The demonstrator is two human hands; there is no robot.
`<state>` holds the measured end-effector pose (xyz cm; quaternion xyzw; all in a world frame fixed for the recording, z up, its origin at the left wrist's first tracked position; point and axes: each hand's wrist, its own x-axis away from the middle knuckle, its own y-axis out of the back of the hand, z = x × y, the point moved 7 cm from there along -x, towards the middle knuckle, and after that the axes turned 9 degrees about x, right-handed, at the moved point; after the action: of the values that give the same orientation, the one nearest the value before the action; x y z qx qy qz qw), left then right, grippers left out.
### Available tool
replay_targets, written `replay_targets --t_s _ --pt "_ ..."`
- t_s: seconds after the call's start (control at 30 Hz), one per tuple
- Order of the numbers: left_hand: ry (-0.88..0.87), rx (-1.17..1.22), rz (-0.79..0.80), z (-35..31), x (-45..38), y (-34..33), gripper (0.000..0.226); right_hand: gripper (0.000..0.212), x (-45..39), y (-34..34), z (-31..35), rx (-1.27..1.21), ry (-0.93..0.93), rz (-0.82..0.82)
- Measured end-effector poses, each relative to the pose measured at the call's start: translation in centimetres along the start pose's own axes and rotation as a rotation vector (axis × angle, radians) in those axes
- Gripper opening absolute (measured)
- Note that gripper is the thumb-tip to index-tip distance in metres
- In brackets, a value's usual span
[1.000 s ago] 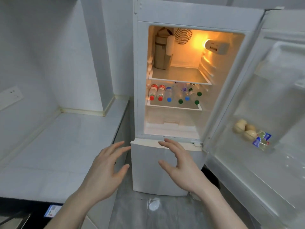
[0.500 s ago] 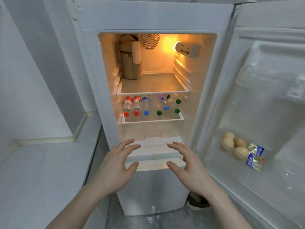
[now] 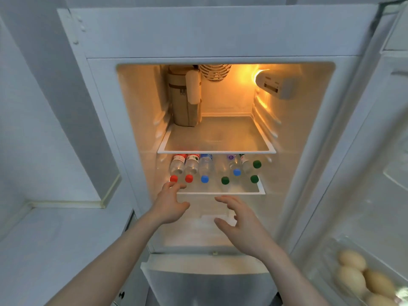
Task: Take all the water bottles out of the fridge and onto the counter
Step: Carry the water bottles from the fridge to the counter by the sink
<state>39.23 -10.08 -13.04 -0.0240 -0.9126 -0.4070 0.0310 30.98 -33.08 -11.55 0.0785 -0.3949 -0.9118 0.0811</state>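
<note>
Several clear water bottles lie on their sides on the lower fridge shelf (image 3: 242,192), caps facing me: two with red caps (image 3: 177,166) at the left, a blue-capped one (image 3: 205,167), then green-capped (image 3: 224,178) and blue-capped ones further right. My left hand (image 3: 170,204) reaches just below the red caps, fingers spread, holding nothing. My right hand (image 3: 245,226) hovers lower, in front of the shelf's middle, fingers spread and empty. The counter (image 3: 55,250) lies at my left.
A tan bag (image 3: 184,100) stands at the back left of the upper glass shelf (image 3: 216,151). The open fridge door (image 3: 364,173) is at my right, with eggs (image 3: 357,277) in its lower bin. A white wall corner rises behind the counter.
I have moved closer to the fridge. Both hands have risen from the freezer door level towards the bottle shelf, the left one now near the red caps.
</note>
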Motion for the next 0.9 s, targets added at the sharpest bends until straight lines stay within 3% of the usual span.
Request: replay_targets --t_s 0.47,0.9 --pt "0.281 -0.098 0.035 4.3 -11.1 -2.6 0.083 0.051 -6.1 -0.3 -2.5 0.028 -0.055 0.006" --pt "0.25 -0.24 0.153 5.4 -12.3 -3.4 0.089 0.056 -12.9 -4.2 -0.8 0.088 -0.08 0.078"
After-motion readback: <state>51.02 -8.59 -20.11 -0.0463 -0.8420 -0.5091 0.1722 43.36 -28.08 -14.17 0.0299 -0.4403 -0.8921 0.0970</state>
